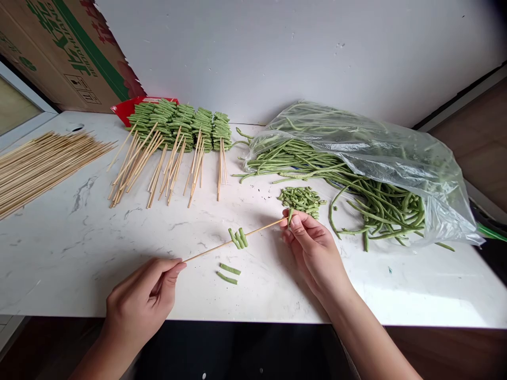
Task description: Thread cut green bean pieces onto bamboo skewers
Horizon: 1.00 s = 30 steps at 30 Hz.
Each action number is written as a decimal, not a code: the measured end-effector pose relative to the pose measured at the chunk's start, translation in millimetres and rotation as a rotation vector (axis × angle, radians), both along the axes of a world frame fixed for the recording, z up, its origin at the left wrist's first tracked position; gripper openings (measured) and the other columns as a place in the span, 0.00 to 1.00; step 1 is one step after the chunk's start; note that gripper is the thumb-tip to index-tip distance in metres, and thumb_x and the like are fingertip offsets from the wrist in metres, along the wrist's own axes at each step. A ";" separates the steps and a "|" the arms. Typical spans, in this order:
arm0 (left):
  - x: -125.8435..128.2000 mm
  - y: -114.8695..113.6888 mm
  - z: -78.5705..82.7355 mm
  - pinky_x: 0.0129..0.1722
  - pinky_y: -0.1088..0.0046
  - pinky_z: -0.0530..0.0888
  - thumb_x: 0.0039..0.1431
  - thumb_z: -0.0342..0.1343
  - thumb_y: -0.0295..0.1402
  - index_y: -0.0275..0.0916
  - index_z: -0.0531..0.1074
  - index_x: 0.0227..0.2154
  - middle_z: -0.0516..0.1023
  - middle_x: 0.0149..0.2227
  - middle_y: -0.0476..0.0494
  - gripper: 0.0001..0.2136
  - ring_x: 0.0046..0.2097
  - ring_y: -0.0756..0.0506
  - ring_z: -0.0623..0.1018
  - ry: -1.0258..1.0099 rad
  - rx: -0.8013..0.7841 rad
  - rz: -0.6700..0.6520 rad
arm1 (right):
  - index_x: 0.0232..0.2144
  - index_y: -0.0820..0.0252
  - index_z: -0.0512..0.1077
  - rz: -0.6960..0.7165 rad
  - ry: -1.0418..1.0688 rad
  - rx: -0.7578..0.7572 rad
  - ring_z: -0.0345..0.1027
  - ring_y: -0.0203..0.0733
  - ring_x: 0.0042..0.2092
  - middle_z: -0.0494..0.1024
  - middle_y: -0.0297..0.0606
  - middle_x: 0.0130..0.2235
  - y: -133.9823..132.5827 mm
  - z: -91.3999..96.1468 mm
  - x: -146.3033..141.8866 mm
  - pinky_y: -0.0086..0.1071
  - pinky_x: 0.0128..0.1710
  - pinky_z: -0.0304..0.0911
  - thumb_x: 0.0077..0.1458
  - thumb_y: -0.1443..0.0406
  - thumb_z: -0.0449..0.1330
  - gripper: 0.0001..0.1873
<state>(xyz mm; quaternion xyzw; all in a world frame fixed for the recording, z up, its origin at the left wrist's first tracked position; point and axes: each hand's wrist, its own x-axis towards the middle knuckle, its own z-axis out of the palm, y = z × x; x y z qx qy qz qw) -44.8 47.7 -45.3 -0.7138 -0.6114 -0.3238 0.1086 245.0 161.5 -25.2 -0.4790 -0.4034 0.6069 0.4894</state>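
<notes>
My left hand (144,298) pinches the near end of a thin bamboo skewer (209,252) that slants up to the right over a white marble-look counter (79,248). Three short green bean pieces (238,238) are threaded on the skewer's middle. At the skewer's far tip, my right hand (311,248) is closed on another bean piece (290,215). Two loose bean pieces (228,273) lie on the counter just below the skewer.
A pile of cut bean pieces (301,199) lies beyond my right hand. A clear plastic bag of long beans (356,158) fills the right. Finished bean skewers (174,137) lie at the back, bare skewers (39,161) at left, a cardboard box (67,53) behind.
</notes>
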 end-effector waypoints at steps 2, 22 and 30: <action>0.2 0.6 0.3 0.27 0.76 0.66 0.66 0.61 0.26 0.41 0.77 0.35 0.72 0.21 0.56 0.04 0.20 0.54 0.66 0.002 -0.006 -0.004 | 0.36 0.55 0.80 0.000 0.002 0.000 0.62 0.36 0.33 0.78 0.38 0.42 -0.1 -0.3 -0.1 0.34 0.35 0.63 0.59 0.50 0.69 0.15; -1.0 -1.1 -3.3 0.28 0.77 0.65 0.64 0.64 0.25 0.40 0.77 0.35 0.70 0.21 0.57 0.04 0.21 0.55 0.65 -0.003 0.015 0.008 | 0.36 0.53 0.82 -0.054 -0.008 0.058 0.65 0.39 0.36 0.79 0.38 0.38 -2.8 -5.1 -0.5 0.37 0.41 0.65 0.59 0.51 0.69 0.13; 0.1 0.7 -2.8 0.27 0.76 0.64 0.64 0.63 0.26 0.40 0.77 0.35 0.70 0.21 0.56 0.04 0.21 0.55 0.65 -0.007 0.012 0.008 | 0.40 0.53 0.82 -0.070 0.022 0.049 0.62 0.37 0.33 0.79 0.37 0.38 -2.8 0.5 -3.0 0.35 0.38 0.64 0.57 0.53 0.71 0.14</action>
